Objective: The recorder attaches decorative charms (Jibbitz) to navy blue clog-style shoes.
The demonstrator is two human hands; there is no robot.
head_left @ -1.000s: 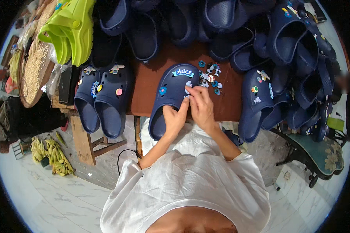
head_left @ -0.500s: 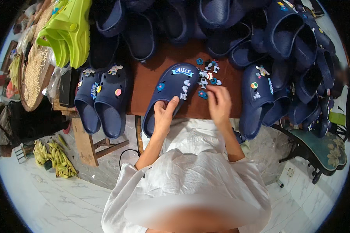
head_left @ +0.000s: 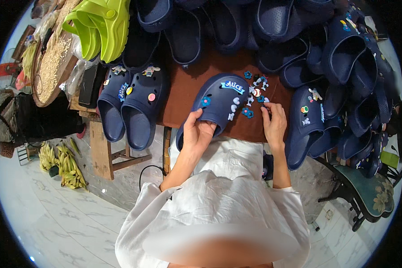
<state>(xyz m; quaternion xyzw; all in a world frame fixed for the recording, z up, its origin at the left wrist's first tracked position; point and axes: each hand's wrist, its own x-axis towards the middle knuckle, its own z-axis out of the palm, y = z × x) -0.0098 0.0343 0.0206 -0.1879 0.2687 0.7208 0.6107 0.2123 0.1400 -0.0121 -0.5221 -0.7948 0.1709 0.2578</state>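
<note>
My left hand [head_left: 198, 131] grips a navy clog [head_left: 216, 96] near its foot opening, thumb on top and fingers inside. The clog's toe points away from me. On its upper sit a blue lettered banner charm [head_left: 232, 86], a blue flower charm [head_left: 206, 101] and several pale charms along the right side. To the right of the clog, my right hand [head_left: 275, 123] is at the loose pile of shoe charms [head_left: 257, 91], thumb and forefinger pinched at a small white heart charm [head_left: 266, 101]. Those fingertips partly cover the heart.
A decorated pair of navy clogs [head_left: 138, 105] stands at the left, another decorated clog [head_left: 304, 129] at the right. Many plain navy clogs [head_left: 183, 38] line the back of the brown tabletop [head_left: 176, 105]. Lime-green clogs [head_left: 105, 29] sit at the back left; a padded stool [head_left: 366, 187] is at the right.
The view has shifted, so the table appears farther right. My left hand's fingers are now inside the clog's opening. My right hand has closed in on the white heart charm beside the pile.
</note>
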